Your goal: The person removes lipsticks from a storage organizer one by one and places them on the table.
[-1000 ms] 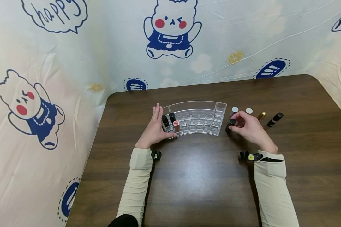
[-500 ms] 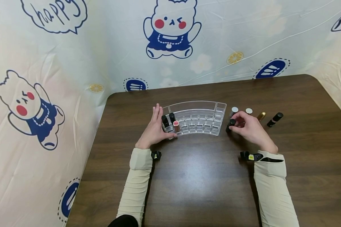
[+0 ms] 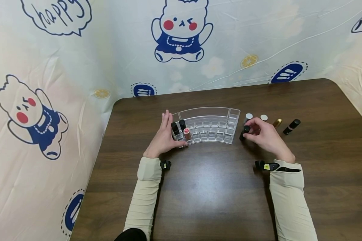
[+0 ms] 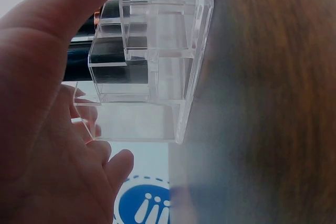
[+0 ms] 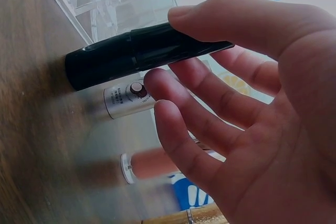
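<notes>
My left hand (image 3: pixel 163 139) holds the left end of a clear stepped lipstick organizer (image 3: pixel 209 136), thumb across its front and fingers along the side. Two black tubes (image 3: pixel 175 128) and a pink-topped lipstick (image 3: pixel 187 134) stand in its left slots. Just right of the organizer, my right hand (image 3: pixel 263 134) pinches a black lipstick tube (image 5: pixel 105 59) between thumb and fingers. That tube stands nearly upright, its lower end close to the tabletop. Behind it in the right wrist view are a silver tube (image 5: pixel 128 100) with a printed label and a pinkish tube (image 5: pixel 152 163).
Beyond the right hand stand a silver-white tube (image 3: pixel 248 117), a white-topped tube (image 3: pixel 263 117) and a gold tube (image 3: pixel 277 123). A black tube (image 3: pixel 292 127) is farther right. The brown wooden table (image 3: pixel 211 194) meets a printed cloth (image 3: pixel 123 43) at the back and left.
</notes>
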{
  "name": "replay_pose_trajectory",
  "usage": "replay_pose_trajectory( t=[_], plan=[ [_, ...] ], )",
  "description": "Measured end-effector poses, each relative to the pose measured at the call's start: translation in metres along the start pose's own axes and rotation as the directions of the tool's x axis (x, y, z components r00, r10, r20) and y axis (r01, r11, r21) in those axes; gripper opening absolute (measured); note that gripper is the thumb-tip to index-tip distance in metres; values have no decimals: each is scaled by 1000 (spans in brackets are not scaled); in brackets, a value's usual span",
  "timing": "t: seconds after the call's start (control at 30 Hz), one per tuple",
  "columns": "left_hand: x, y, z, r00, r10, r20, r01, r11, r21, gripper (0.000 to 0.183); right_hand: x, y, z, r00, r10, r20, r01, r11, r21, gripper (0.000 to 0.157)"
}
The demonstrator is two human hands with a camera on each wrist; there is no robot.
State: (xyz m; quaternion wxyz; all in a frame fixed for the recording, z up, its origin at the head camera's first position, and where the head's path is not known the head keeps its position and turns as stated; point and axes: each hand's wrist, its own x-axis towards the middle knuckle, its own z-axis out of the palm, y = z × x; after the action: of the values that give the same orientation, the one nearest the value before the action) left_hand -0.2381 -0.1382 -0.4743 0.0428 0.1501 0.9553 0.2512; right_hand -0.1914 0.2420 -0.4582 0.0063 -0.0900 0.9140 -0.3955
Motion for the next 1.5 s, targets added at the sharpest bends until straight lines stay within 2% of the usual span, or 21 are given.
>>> replay_pose_trajectory(
  t=[0.3, 1.17, 1.5],
  plan=[
    [-1, 0, 0, 1000, -6, 4, 6, 1000, -14, 133, 0, -1, -2, 1000, 20, 15, -20, 1000, 10, 34],
    [-2, 2, -1, 1000, -8, 3, 8, 1000, -29, 132, -4, -9, -8, 1000, -1, -17, 2, 999, 36, 32],
    [-2, 1, -1, 1000, -1, 1, 1, 1000, -16, 132, -11, -20, -15, 990, -65, -126, 67, 998, 12, 32]
  ],
)
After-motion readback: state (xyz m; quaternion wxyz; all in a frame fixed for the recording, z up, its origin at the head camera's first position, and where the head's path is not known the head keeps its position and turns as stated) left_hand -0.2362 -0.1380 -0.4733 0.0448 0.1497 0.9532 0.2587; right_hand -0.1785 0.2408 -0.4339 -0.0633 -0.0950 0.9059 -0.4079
